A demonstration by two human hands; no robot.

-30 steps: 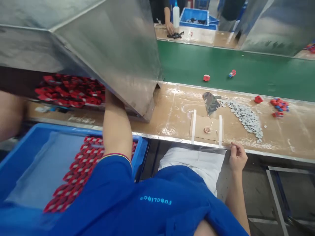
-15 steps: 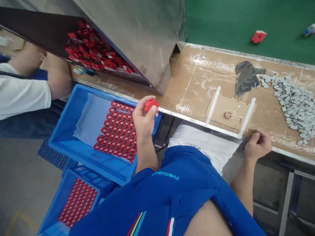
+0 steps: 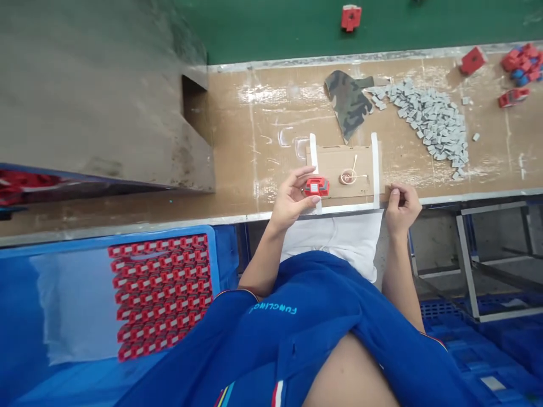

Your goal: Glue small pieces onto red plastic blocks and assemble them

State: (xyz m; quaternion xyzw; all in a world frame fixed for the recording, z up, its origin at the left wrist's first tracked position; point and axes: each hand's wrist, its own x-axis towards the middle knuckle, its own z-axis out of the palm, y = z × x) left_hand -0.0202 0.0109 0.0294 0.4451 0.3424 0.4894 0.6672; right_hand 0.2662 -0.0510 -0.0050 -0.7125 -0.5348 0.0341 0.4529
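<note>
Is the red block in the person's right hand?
No, the red block sits in the left hand, away from the right hand.

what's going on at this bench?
A seated person's left hand holds a small red plastic part just above a cardboard piece with white strips on the bench. Their right hand rests at the bench edge beside that cardboard. A small coil lies on the cardboard. Beyond it are a camouflage cloth and a heap of small grey pieces. Rows of red-and-white parts lie in a blue crate to the left.
</note>
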